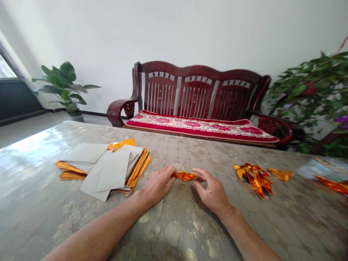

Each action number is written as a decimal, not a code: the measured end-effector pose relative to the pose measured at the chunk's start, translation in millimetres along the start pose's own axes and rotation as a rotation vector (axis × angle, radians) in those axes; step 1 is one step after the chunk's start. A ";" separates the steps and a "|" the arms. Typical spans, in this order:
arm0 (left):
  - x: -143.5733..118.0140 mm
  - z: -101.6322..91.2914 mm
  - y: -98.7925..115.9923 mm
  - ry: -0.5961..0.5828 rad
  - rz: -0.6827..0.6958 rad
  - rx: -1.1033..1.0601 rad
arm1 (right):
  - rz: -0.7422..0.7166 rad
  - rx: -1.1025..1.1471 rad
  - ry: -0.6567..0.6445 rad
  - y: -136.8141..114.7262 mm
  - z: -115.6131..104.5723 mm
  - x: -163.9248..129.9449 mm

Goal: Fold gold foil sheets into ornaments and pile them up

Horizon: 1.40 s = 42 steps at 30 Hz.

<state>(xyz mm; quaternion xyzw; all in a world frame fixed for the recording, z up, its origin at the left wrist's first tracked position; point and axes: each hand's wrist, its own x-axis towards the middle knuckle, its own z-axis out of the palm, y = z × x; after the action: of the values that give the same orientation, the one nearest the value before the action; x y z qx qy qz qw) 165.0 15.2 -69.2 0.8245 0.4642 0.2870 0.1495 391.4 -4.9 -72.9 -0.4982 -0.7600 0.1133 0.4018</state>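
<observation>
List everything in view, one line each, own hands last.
folded foil piece: one, orange-gold, on the table between both hands
paper stack: one pile, grey backs and gold faces, table left
folded foil shapes: a few, orange-gold, table right
table: one, marbled grey-gold, foreground
bench: one, dark red wood, behind table
cushion: one, red floral, on bench
plants: two, green, left and right
left hand: pinching the piece's left end
right hand: pinching its right end

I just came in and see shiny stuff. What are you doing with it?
A person sits at a table. Both hands, left hand and right hand, pinch a small gold foil piece between them. A stack of foil sheets lies to the left, and folded gold pieces lie to the right.
</observation>
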 end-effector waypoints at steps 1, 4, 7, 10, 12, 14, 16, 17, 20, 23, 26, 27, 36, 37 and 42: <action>0.0 0.5 -0.6 0.002 -0.002 -0.002 | 0.011 0.005 -0.003 -0.5 0.3 0.0; -0.1 1.6 -1.9 0.018 -0.002 0.000 | 0.022 0.006 -0.008 -1.6 1.1 -0.1; 0.3 1.4 -1.7 0.035 0.001 0.009 | 0.005 -0.010 0.007 -1.3 1.3 -0.4; 1.1 0.5 1.0 0.022 -0.004 0.014 | -0.047 -0.052 0.030 -0.1 1.3 -0.6; 1.4 0.0 3.6 0.013 -0.021 0.009 | -0.077 -0.076 0.039 0.6 1.5 -0.4; 1.3 0.1 5.9 0.010 -0.050 -0.008 | -0.092 -0.088 0.043 0.6 1.6 -0.1; 0.8 0.6 7.2 0.006 -0.079 -0.040 | -0.107 -0.096 0.051 -0.1 1.7 0.1; 0.6 1.0 7.3 0.000 -0.088 -0.058 | -0.117 -0.100 0.058 -0.6 1.6 0.1; 0.6 2.8 5.9 -0.008 -0.096 -0.098 | -0.148 -0.116 0.083 -2.0 0.7 0.1; 1.4 4.5 3.3 -0.009 -0.104 -0.118 | -0.140 -0.154 0.110 -0.2 -0.7 0.1; 2.2 5.0 1.4 -0.014 -0.107 -0.116 | -0.082 -0.197 0.147 8.3 -3.2 0.6; 2.3 4.9 1.2 -0.015 -0.107 -0.108 | -0.055 -0.210 0.168 12.5 -4.6 0.9; 1.1 3.1 2.2 -0.041 -0.050 0.019 | 0.162 -0.385 0.419 52.4 -39.6 0.5; 0.8 3.0 2.4 -0.046 -0.041 0.034 | 0.179 -0.416 0.444 56.6 -45.1 -0.3; -0.4 2.2 3.9 -0.070 -0.020 0.090 | 0.244 -0.654 0.542 76.2 -70.9 -6.2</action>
<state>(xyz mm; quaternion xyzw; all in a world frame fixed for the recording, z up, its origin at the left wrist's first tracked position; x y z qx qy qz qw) 168.9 12.9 -69.1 0.8352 0.4793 0.2354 0.1312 494.6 10.1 -73.4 -0.6969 -0.5585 -0.2213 0.3917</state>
